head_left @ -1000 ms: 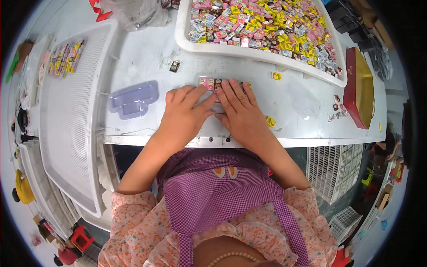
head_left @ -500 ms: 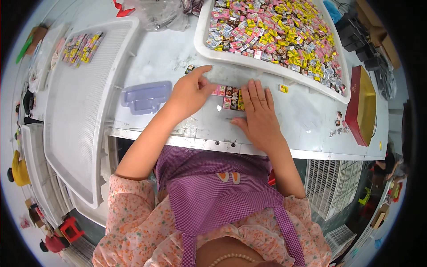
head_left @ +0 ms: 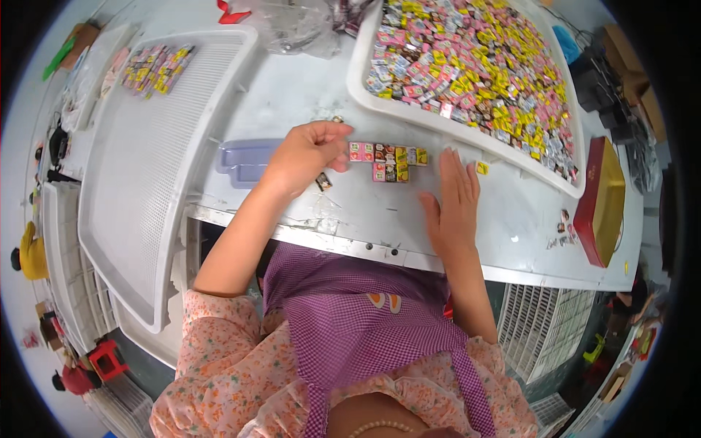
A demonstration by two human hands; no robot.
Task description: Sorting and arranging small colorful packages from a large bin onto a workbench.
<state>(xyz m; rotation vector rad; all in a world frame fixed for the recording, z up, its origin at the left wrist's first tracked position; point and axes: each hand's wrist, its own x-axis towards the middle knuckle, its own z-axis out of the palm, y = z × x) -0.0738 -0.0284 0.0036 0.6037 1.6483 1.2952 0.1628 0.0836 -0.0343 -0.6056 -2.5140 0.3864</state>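
Small printed boxes in pink, brown and yellow lie side by side in a block [head_left: 391,162], with a longer upper row and a shorter lower one. At the block's left end is my left hand [head_left: 308,155], its fingers bent, with a gap between thumb and forefinger and nothing visible held. A dark small box [head_left: 323,182] lies below that hand, and another small piece [head_left: 337,119] shows just above its fingers. My right hand [head_left: 454,204] rests right of the block, fingers stretched out, apart from the boxes. A single yellow box [head_left: 482,168] lies just beyond it.
A large white tray [head_left: 416,115] heaped with small boxes stands at the back right. On the left is a long white mesh tray [head_left: 139,182] with grouped boxes at its far end. A translucent plastic tray [head_left: 244,164] lies behind my left forearm; a red-and-gold box [head_left: 602,204] stands far right.
My right hand has lifted off the block and moved right, uncovering its right end. A dark box now shows below my left hand, whose fingers no longer touch the row so plainly. The view has shifted.
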